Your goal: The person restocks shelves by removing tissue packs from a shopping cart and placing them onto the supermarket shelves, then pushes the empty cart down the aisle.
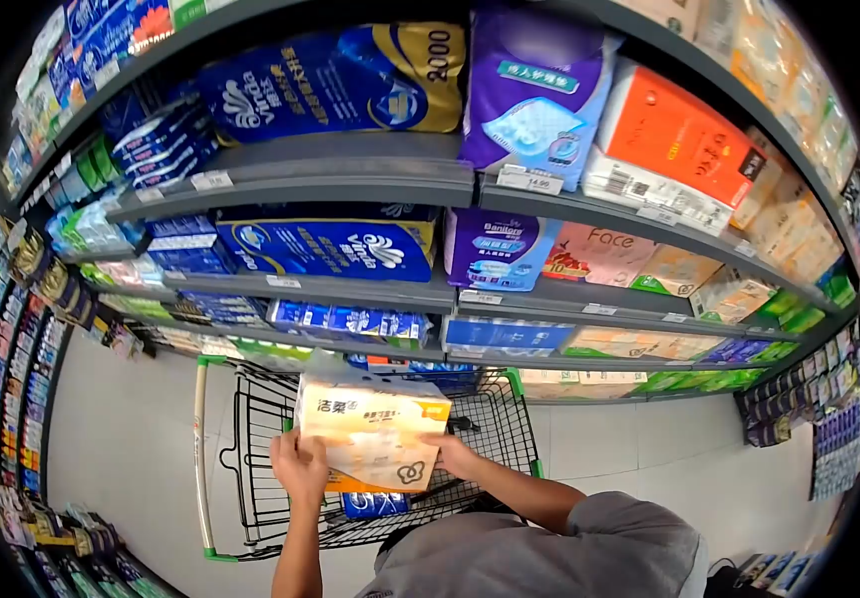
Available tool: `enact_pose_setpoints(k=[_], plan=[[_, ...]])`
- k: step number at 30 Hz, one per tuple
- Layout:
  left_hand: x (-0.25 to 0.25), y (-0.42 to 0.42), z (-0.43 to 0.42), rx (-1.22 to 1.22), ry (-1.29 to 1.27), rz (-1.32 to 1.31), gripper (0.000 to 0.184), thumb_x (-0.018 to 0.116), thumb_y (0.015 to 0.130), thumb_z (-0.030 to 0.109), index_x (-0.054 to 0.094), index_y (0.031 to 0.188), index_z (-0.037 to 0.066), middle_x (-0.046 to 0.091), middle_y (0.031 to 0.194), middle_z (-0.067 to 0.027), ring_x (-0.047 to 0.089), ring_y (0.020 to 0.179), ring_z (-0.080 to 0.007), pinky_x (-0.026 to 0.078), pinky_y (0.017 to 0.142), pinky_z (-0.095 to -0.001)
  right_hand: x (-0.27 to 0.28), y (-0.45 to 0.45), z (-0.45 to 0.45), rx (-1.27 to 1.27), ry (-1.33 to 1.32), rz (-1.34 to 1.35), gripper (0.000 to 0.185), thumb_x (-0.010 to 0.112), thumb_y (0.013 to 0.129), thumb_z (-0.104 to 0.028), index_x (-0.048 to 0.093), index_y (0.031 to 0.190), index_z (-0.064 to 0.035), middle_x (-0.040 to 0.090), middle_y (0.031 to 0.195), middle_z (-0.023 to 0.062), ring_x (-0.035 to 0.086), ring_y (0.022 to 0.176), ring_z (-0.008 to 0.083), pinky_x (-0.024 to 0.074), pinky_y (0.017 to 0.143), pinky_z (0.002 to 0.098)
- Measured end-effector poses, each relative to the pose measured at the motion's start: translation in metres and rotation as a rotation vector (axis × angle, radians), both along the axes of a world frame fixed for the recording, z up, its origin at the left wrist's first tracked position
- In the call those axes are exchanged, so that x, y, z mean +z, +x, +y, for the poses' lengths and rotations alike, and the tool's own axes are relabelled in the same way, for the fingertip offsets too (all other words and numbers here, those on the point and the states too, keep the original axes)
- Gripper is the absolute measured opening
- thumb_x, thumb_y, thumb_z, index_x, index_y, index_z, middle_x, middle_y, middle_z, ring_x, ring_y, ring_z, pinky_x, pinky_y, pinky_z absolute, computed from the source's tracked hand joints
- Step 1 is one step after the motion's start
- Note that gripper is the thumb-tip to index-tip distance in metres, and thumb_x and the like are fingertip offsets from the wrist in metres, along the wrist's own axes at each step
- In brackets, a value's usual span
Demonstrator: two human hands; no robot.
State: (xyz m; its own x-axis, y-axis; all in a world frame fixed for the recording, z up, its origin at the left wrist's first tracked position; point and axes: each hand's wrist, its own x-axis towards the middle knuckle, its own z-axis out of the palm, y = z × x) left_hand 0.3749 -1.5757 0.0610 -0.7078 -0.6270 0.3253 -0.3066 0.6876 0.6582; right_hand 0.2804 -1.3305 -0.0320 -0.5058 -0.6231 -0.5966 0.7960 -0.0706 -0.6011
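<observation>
Over a black wire shopping cart [250, 498], both hands hold a cream and orange tissue pack [380, 434] with its printed front facing up. My left hand [300, 465] is closed on the pack's left side, its fingers bent at the edge. My right hand [453, 456] grips the opposite side, with its fingertips partly hidden by the pack. Beneath the pack, a blue package [375, 504] lies in the cart.
Ahead stands a curved-looking grey shelf unit [350, 159] with blue Vinda packs [330, 80], a purple pack [534, 95] and an orange pack [677, 140]. More stocked shelves [6, 349] line the left. The cart's green-ended handle [200, 458] is at left.
</observation>
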Motion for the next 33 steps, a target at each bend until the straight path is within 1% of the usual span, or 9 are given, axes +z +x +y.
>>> enact_pose_setpoints(k=[4,8,10,19,22,25,27,29,33], plan=[[0.115,0.005,0.029,-0.525,-0.147,0.154,0.051,0.073,0.064,0.011,0.058,0.111,-0.002,0.058,0.095,-0.0168,0.055,0.089,-0.0326,0.045,0.079,-0.037,0.048,-0.014,0.014,-0.104,-0.328,0.001,0.059,0.048,0.089,-0.046,0.039,0.134,-0.0092,0.048,0.132,0.0089,0.048,0.117,0.0236,0.0357,0.098,0.0409],[0.183,-0.007,0.052,-0.543,-0.286,0.164,0.08,0.078,0.06,0.015,0.042,0.13,-0.002,0.055,0.112,-0.0211,0.054,0.103,-0.034,0.044,0.089,-0.0373,0.067,-0.025,0.015,-0.22,-0.616,0.082,0.061,0.042,0.091,-0.048,0.032,0.138,-0.0098,0.043,0.136,0.0096,0.043,0.124,0.0255,0.031,0.103,0.0437],[0.171,-0.017,0.052,-0.681,0.105,0.006,0.099,0.08,0.058,0.018,0.026,0.138,-0.004,0.047,0.124,-0.0252,0.049,0.114,-0.0337,0.039,0.097,-0.0386,0.087,-0.024,0.02,-0.322,-0.544,0.138,0.057,0.042,0.092,-0.046,0.036,0.135,-0.0091,0.047,0.134,0.0101,0.044,0.123,0.0263,0.0322,0.103,0.0419],[0.177,-0.056,0.13,-0.813,0.564,0.653,0.084,0.069,0.07,0.012,0.022,0.139,-0.002,0.04,0.13,-0.0193,0.044,0.117,-0.0284,0.036,0.099,-0.0371,0.267,-0.082,0.151,-0.45,-0.233,0.755,0.044,0.053,0.09,-0.036,0.053,0.117,-0.0009,0.062,0.108,0.0104,0.061,0.094,0.0168,0.0471,0.087,0.0295],[0.206,-0.058,0.172,-0.871,0.707,0.926,0.076,0.06,0.075,0.024,0.023,0.136,-0.004,0.041,0.127,-0.0222,0.046,0.115,-0.0325,0.041,0.095,-0.0436,0.338,-0.061,0.21,-0.476,-0.312,1.401,0.06,0.053,0.089,-0.037,0.037,0.131,0.0025,0.047,0.131,0.0112,0.045,0.119,0.0174,0.0365,0.098,0.0327],[0.216,-0.056,0.246,-0.883,0.812,1.035,0.071,0.047,0.081,0.036,0.024,0.135,-0.005,0.04,0.127,-0.0247,0.049,0.113,-0.0358,0.046,0.091,-0.0457,0.319,-0.024,0.243,-0.846,-0.367,1.473,0.072,0.058,0.086,-0.041,0.028,0.137,0.0001,0.041,0.136,0.011,0.043,0.121,0.0181,0.036,0.099,0.0341],[0.197,-0.058,0.302,-0.828,0.993,1.05,0.071,0.047,0.081,0.035,0.023,0.135,-0.006,0.039,0.129,-0.024,0.047,0.115,-0.0356,0.041,0.096,-0.0456,0.27,-0.017,0.247,-0.555,-0.482,1.137,0.083,0.063,0.083,-0.043,0.021,0.139,0.0019,0.034,0.137,0.0142,0.043,0.12,0.0253,0.0385,0.098,0.0349],[0.177,-0.063,0.359,-0.914,0.65,0.982,0.073,0.049,0.08,0.038,0.025,0.134,-0.005,0.039,0.13,-0.0228,0.045,0.118,-0.0337,0.036,0.101,-0.046,0.247,-0.012,0.274,-0.536,-0.533,1.203,0.077,0.063,0.083,-0.04,0.025,0.137,0.0009,0.038,0.134,0.0125,0.042,0.121,0.0234,0.0391,0.099,0.0345],[0.17,-0.081,0.454,-1.088,0.384,0.747,0.093,0.075,0.066,0.007,0.016,0.137,-0.004,0.03,0.135,-0.0199,0.03,0.128,-0.0299,0.02,0.108,-0.0423,0.278,-0.011,0.408,-0.869,-0.831,0.763,0.053,0.065,0.083,-0.028,0.045,0.123,0.0001,0.056,0.115,0.0146,0.055,0.108,0.0267,0.0449,0.095,0.0394]])
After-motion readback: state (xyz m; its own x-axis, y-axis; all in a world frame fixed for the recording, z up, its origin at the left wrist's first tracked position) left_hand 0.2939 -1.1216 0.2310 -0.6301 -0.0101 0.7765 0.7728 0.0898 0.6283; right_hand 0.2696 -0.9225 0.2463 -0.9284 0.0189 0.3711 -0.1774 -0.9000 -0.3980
